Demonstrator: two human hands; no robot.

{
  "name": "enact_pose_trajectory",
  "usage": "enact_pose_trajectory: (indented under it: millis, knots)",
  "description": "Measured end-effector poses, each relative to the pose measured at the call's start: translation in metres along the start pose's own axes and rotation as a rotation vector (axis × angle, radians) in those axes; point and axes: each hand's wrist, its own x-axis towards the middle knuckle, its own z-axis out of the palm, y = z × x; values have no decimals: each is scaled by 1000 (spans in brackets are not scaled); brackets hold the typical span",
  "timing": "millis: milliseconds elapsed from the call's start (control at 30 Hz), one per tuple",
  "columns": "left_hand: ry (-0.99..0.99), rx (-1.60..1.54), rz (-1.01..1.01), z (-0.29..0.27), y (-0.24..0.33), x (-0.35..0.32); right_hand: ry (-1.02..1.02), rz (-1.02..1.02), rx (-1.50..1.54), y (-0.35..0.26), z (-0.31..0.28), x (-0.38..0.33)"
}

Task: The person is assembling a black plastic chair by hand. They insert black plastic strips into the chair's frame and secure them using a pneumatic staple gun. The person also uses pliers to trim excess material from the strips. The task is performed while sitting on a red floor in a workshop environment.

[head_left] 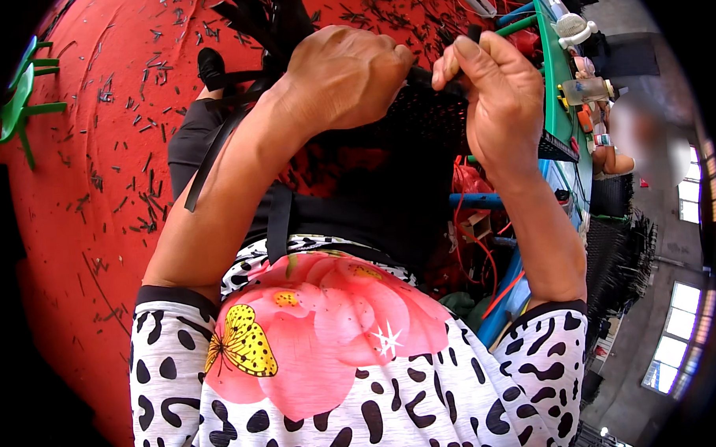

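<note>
My left hand [345,78] is closed in a fist with its back showing, gripping a black strip [422,76] that runs across the short gap to my right hand. Thumb and bent fingers of my right hand [502,100] are closed on the strip's other end, and a dark tip pokes up above them. Beyond my left wrist stands a bundle of flat black strips [266,26]. One loose strip [211,161] hangs down past my left forearm. Below the hands lies a dark woven or perforated piece [425,123]; its full shape is lost in shadow.
Many short black scraps [147,179] litter the red floor covering [99,256]. A green plastic stool [23,109] is at far left. On the right, a green-edged table [556,82] carries a clear bottle [587,91]; red cords [473,243] hang beneath. A blurred person [643,135] is beyond it.
</note>
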Motion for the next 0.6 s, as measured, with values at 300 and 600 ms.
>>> enact_pose_trajectory:
  millis: [300, 600]
  knots:
    - [59, 79, 27, 7, 3, -7, -41, 68, -328, 24, 5, 53]
    - [91, 36, -10, 8, 1, -6, -336, 22, -613, 82, 3, 89]
